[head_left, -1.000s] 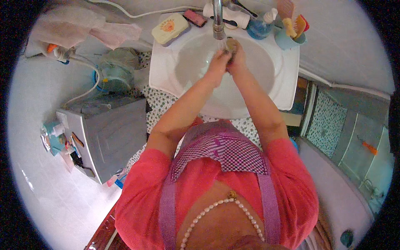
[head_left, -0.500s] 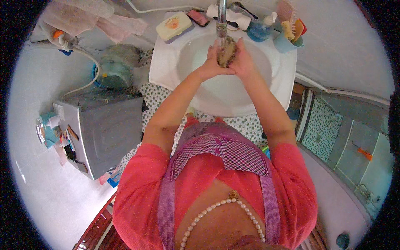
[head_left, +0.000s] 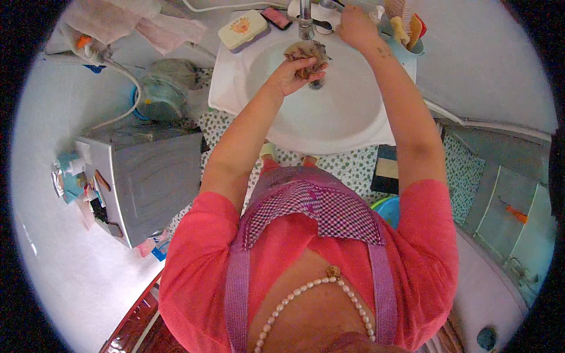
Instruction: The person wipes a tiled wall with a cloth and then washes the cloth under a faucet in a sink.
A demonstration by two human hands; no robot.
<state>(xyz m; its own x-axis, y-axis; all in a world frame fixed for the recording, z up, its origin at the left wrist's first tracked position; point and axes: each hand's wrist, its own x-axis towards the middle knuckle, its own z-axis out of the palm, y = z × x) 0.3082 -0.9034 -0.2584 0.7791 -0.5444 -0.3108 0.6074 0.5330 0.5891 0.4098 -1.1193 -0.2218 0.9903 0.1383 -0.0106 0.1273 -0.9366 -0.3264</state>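
In my left hand (head_left: 291, 75) is a brown, mottled, roundish object (head_left: 307, 56), its exact kind not clear. The fingers wrap around its near side, just below the tap (head_left: 305, 23) and over the white basin (head_left: 341, 112). My right hand (head_left: 357, 28) reaches to the sink's back right ledge, its fingers curled downward beside the pump bottle (head_left: 385, 26). Whatever those fingers grip is hidden behind the hand. A dark-handled item (head_left: 321, 25) lies between the tap and my right hand.
A cream soap box (head_left: 242, 29) and a pink-and-black brush-like item (head_left: 276, 18) sit on the back left ledge. At the right stands a light blue cup (head_left: 409, 52) with combs and brushes. A blue basin (head_left: 388, 210) is on the floor; a grey cabinet (head_left: 156, 182) stands left.
Both hands were around the brown object under the tap. My right hand has let go and moved to the back right; my left hand keeps the object, now a little further left.
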